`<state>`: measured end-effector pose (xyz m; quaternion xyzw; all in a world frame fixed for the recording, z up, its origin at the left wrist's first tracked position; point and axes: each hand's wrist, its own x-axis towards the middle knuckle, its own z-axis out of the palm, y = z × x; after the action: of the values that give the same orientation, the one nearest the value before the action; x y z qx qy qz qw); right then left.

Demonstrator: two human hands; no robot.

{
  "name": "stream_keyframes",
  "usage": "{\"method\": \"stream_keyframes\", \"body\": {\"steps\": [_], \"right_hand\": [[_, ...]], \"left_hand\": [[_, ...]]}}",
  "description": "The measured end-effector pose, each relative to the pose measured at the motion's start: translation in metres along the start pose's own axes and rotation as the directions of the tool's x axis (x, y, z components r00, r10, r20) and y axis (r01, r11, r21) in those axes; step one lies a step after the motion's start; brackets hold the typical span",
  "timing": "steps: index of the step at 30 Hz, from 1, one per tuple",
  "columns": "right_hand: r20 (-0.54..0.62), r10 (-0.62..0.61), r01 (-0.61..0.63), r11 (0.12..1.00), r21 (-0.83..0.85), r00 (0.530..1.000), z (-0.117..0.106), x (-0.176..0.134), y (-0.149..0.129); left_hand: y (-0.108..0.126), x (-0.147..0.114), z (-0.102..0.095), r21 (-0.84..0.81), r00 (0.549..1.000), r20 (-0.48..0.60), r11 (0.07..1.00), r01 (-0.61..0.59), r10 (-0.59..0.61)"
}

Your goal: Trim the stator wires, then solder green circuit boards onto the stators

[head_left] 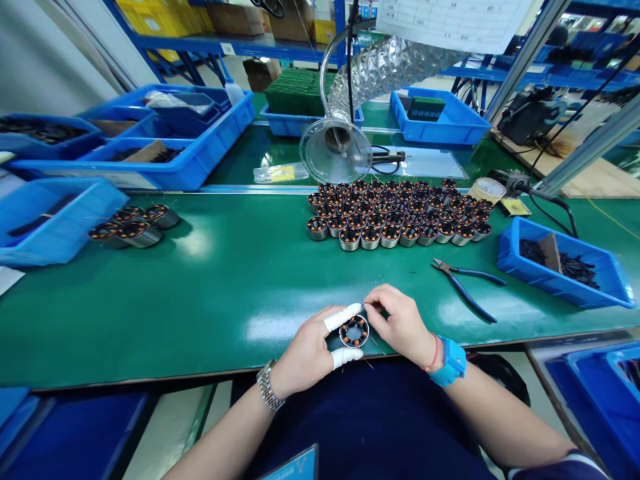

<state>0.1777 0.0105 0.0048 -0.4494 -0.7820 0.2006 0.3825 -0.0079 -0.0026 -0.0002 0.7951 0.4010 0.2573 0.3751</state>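
Near the front edge of the green bench, my left hand (316, 343) grips a motor stator (354, 331), a metal ring with copper windings inside. White finger covers wrap its thumb and index finger, which press on the ring from either side. My right hand (400, 323) is closed in a pinch at the ring's upper right. Between its fingertips is something thin and dark, too small to name. Fine wire ends stick out below the ring. To the right lie cutting pliers (463, 283) with blue handles, jaws pointing up and left.
Rows of stators (390, 217) stand at the back middle, with several more stators (137, 227) at left. A blue bin (560, 273) of black strips sits at right. A clear extraction hood (337, 150) hangs behind the rows. Blue trays (200, 160) line the back left.
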Motion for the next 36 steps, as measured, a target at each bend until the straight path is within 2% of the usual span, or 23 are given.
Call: {"method": "stream_keyframes", "body": {"steps": [2, 4, 5, 7, 9, 11, 13, 15, 19, 27, 31, 33, 35, 36], "right_hand": [[0.032, -0.117, 0.119, 0.988, -0.094, 0.993, 0.001, 0.001, 0.003], [0.080, -0.138, 0.144, 0.987, -0.077, 0.987, -0.002, 0.003, 0.004], [0.103, -0.097, 0.099, 0.995, -0.019, 0.990, -0.006, 0.004, 0.004], [0.162, 0.061, -0.082, 0.988, 0.132, 0.985, -0.015, 0.008, 0.003], [0.273, 0.226, -0.293, 0.927, 0.236, 0.935, -0.024, 0.013, 0.002], [0.400, 0.295, -0.420, 0.866, 0.272, 0.868, -0.030, 0.017, 0.000], [0.483, 0.306, -0.475, 0.834, 0.280, 0.821, -0.031, 0.021, -0.002], [0.510, 0.333, -0.523, 0.802, 0.289, 0.793, -0.029, 0.023, -0.003], [0.485, 0.395, -0.572, 0.764, 0.298, 0.780, -0.024, 0.022, -0.004], [0.335, 0.336, -0.399, 0.906, 0.141, 0.880, -0.013, 0.019, -0.006], [0.309, 0.347, -0.388, 0.918, 0.079, 0.885, -0.015, 0.015, -0.010], [0.304, 0.263, -0.308, 0.945, 0.111, 0.916, -0.023, 0.013, -0.012], [0.267, 0.058, -0.097, 0.986, 0.136, 0.962, -0.034, 0.011, -0.014], [0.249, -0.070, 0.038, 0.990, 0.133, 0.966, -0.040, 0.010, -0.014]], "left_hand": [[0.000, 0.000, 0.000, -0.003, 1.000, -0.002, 1.000, 0.002, -0.002], [0.001, 0.000, 0.000, -0.003, 1.000, 0.002, 1.000, 0.011, -0.011], [0.001, 0.000, 0.000, -0.002, 1.000, 0.007, 1.000, 0.020, -0.020], [0.004, 0.000, 0.000, 0.004, 0.998, 0.018, 0.998, 0.056, -0.056], [0.006, -0.001, 0.000, 0.011, 0.994, 0.012, 0.994, 0.110, -0.110], [0.007, 0.000, 0.000, 0.008, 0.988, -0.001, 0.988, 0.151, -0.151], [0.007, 0.000, 0.000, -0.001, 0.986, -0.009, 0.986, 0.167, -0.167], [0.007, 0.000, 0.000, -0.005, 0.986, -0.010, 0.986, 0.167, -0.167], [0.006, -0.001, -0.001, 0.011, 0.987, -0.017, 0.988, 0.157, -0.157], [0.006, -0.001, 0.004, 0.051, 0.995, -0.050, 0.995, 0.084, -0.081], [0.009, -0.001, 0.001, 0.005, 0.995, -0.045, 0.996, 0.086, -0.086], [0.011, -0.002, -0.005, -0.106, 0.994, 0.007, 0.988, 0.113, -0.113], [0.012, -0.005, -0.011, -0.282, 0.989, 0.088, 0.949, 0.141, -0.121], [0.012, -0.006, -0.014, -0.382, 0.985, 0.132, 0.911, 0.156, -0.114]]}}
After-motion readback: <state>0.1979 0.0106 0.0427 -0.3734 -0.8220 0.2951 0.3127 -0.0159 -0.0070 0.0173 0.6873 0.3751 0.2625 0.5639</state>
